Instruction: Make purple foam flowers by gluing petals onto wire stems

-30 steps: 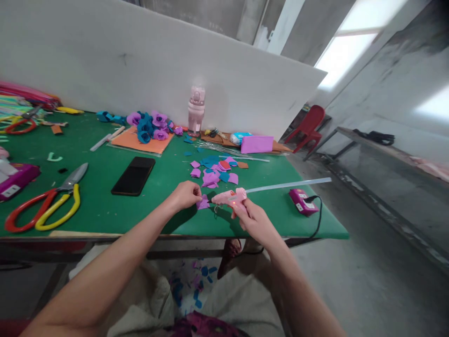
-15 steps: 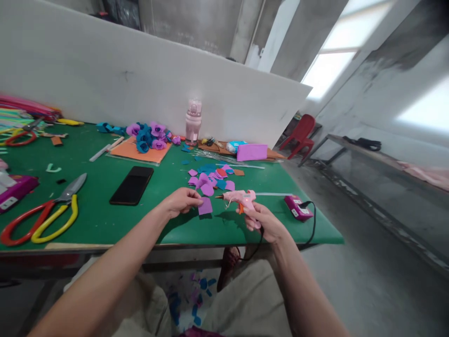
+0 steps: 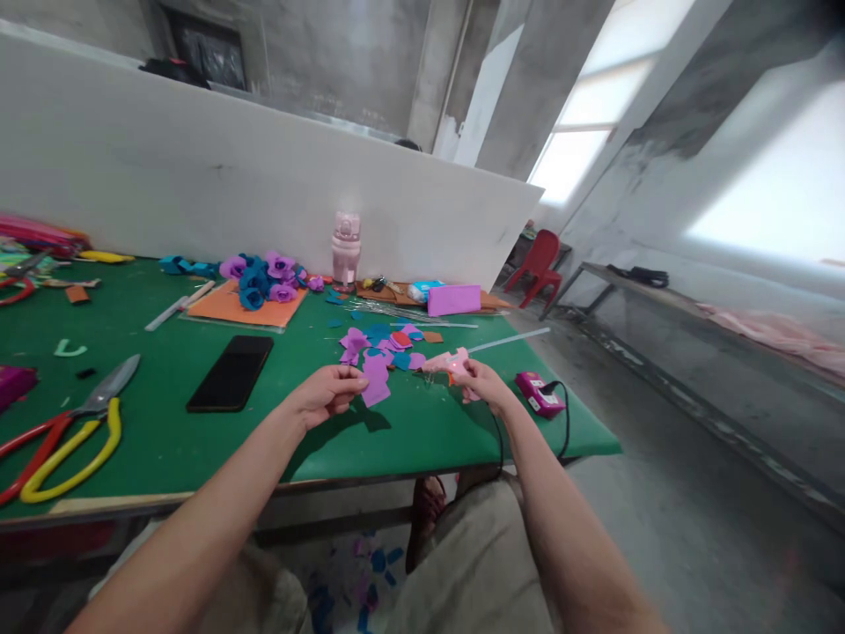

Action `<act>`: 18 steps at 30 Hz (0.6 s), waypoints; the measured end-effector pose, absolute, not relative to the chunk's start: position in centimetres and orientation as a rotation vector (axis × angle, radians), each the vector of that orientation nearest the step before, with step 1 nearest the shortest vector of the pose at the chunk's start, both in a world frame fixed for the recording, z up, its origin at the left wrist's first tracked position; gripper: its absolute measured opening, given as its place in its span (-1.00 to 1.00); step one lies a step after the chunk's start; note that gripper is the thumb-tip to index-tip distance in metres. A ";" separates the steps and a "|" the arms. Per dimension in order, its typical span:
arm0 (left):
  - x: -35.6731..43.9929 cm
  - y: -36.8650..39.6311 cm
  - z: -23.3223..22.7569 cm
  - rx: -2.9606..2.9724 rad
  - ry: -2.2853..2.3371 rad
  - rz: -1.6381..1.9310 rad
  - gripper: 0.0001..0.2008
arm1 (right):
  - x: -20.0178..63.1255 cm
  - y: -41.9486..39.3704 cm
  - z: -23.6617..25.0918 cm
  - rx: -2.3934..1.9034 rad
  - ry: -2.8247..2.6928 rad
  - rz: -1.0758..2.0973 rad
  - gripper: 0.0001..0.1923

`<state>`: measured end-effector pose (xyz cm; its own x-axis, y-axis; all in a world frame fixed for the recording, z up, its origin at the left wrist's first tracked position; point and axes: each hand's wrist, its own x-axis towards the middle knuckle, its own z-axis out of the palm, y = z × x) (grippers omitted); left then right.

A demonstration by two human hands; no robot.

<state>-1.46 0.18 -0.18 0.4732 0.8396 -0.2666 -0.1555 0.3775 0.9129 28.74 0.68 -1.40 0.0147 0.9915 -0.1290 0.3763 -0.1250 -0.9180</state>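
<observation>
My left hand (image 3: 325, 394) pinches a purple foam petal (image 3: 376, 392) by its edge, holding it just above the green table (image 3: 198, 440). My right hand (image 3: 485, 386) is closed around the handle of the pink glue gun (image 3: 449, 362), nozzle pointing left toward the petal.

Change from one second ago: the nozzle then sat against the petal; now a clear gap separates them, and the gun rests lower, near the table surface. Judgement: the glue application on this petal is likely complete.

Beyond the hands lies a pile of cut petals (image 3: 386, 339), a black phone (image 3: 231, 373) to the left, and scissors (image 3: 66, 436) further left. Finished foam flowers (image 3: 264, 275) lie near the white board (image 3: 264, 202).
</observation>
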 end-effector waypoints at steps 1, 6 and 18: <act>-1.4 0.1 -0.1 0.979 0.849 0.743 -0.69 | 29.2 1.0 -1.5 -1.603 -1.466 1.080 -0.75; -1.5 0.2 0.0 1.008 0.858 0.740 -0.68 | 31.2 1.4 -1.9 -1.661 -1.571 1.012 -0.69; -2.2 0.6 1.2 1.140 0.918 0.799 -0.66 | 25.1 0.5 1.3 -1.513 -1.526 0.639 -0.63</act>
